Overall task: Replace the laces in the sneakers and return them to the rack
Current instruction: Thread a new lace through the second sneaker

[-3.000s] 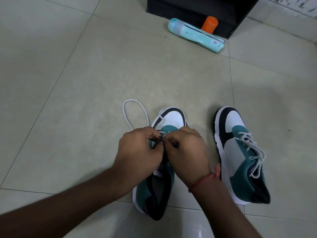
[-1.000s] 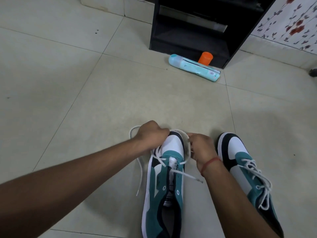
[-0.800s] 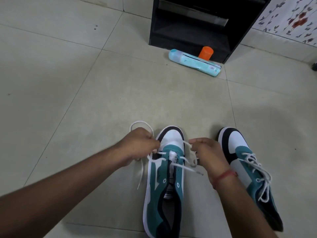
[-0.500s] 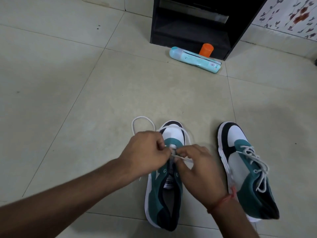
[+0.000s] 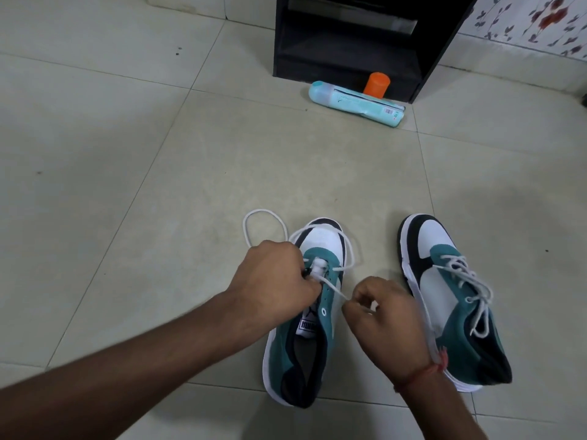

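Two teal, white and black sneakers stand on the tiled floor. The left sneaker [image 5: 305,350] is partly laced with a white lace [image 5: 344,249] that loops over its toe and curls onto the floor at the left. My left hand [image 5: 273,281] grips the sneaker's upper at the eyelets near the tongue. My right hand [image 5: 381,309] pinches the lace end just right of the eyelets, and a strand runs taut from it to the shoe. The right sneaker [image 5: 454,300] is fully laced. The black rack [image 5: 349,61] stands at the top.
A light blue tube [image 5: 355,103] lies on the floor in front of the rack, with an orange cap [image 5: 376,84] behind it. A floral-tiled wall [image 5: 533,20] is at the top right. Pale floor tiles [image 5: 127,154] spread to the left.
My right hand has pulled away to the right from the eyelets, drawing the lace end out taut. My left hand stays on the shoe's upper. The view has shifted slightly.
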